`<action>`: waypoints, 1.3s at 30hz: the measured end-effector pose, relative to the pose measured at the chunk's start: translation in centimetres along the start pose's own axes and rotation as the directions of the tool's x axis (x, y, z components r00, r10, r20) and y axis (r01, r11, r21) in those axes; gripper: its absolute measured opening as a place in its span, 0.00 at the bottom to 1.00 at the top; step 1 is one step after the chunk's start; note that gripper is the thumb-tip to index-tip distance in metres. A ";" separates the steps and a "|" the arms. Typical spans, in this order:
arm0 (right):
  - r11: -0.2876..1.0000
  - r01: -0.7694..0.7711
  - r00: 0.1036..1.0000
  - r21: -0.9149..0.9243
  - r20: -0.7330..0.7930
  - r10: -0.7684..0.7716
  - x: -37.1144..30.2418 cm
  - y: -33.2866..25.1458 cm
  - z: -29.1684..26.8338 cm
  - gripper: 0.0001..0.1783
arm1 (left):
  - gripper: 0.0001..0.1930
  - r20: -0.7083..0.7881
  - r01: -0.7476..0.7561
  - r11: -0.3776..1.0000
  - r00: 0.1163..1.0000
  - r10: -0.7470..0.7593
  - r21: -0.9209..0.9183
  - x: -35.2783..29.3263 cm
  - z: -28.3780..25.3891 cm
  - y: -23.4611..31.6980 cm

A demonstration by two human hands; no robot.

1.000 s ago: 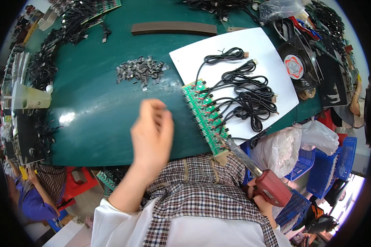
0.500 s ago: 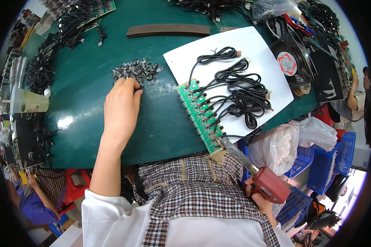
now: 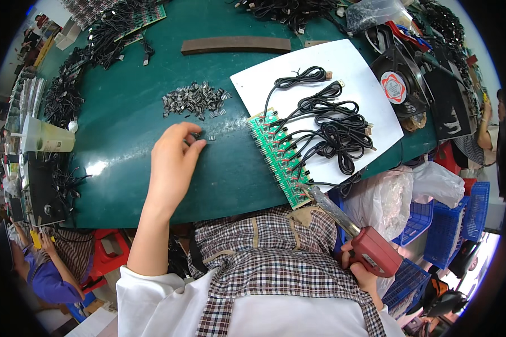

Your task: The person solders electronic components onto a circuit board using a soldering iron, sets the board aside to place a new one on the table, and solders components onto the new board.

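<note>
My left hand [image 3: 174, 158] is over the table just on the near side of a pile of small black pin connectors [image 3: 194, 100]. Its fingers are curled, with thumb and forefinger tips a little apart. One loose connector [image 3: 211, 138] lies by the fingertips, and another shows in the gap between them. My right hand [image 3: 361, 269] is wrapped around the red handle of a soldering gun [image 3: 372, 251]. The gun's metal tip points at the near end of a green circuit board strip [image 3: 275, 157]. Bundled black cables [image 3: 334, 126] run from that strip across a white board [image 3: 376, 112].
A brown bar [image 3: 236, 45] lies at the back of the green table [image 3: 118, 140]. Cable heaps [image 3: 62, 90] and a plastic cup [image 3: 49, 136] line the left side. A fan [image 3: 396, 84] stands at the right, above blue baskets [image 3: 444, 224]. Other people sit at both sides.
My left hand has drawn back from the pile toward me, and loose connectors now lie apart from it by the fingertips. My right hand keeps its hold on the soldering gun. The view has shifted slightly.
</note>
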State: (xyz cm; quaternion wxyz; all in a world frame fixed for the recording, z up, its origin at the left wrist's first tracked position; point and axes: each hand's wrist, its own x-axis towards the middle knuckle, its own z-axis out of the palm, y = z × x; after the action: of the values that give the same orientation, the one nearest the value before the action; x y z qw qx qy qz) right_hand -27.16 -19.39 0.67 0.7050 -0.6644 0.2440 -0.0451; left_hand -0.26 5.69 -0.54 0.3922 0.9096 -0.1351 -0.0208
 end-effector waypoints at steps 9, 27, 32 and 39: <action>0.999 0.033 0.999 0.036 -0.027 -0.032 0.0 -0.5 0.9 0.28 | 0.04 0.207 -0.446 0.830 0.894 0.397 0.335 1.8 0.1 0.1; 0.984 -0.099 0.992 0.150 0.087 0.086 -0.7 0.3 -0.5 0.34 | 0.10 0.470 0.486 0.455 0.869 -0.156 -0.747 -7.2 5.3 6.9; 0.957 -0.172 0.984 0.234 0.080 0.157 -0.7 0.0 -0.2 0.35 | 0.15 0.450 0.470 0.520 0.876 -0.176 -0.713 -6.8 5.4 7.3; 0.968 -0.192 0.979 0.164 0.096 0.179 -0.6 -0.2 -0.3 0.36 | 0.16 0.430 0.458 0.538 0.883 -0.187 -0.708 -6.7 5.6 7.4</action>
State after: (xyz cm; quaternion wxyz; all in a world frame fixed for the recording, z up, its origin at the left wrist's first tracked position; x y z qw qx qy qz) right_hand -27.73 -19.44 1.05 0.7701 -0.5765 0.2718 0.0269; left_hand -9.24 -1.33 0.49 0.7171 0.6336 0.0023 -0.2905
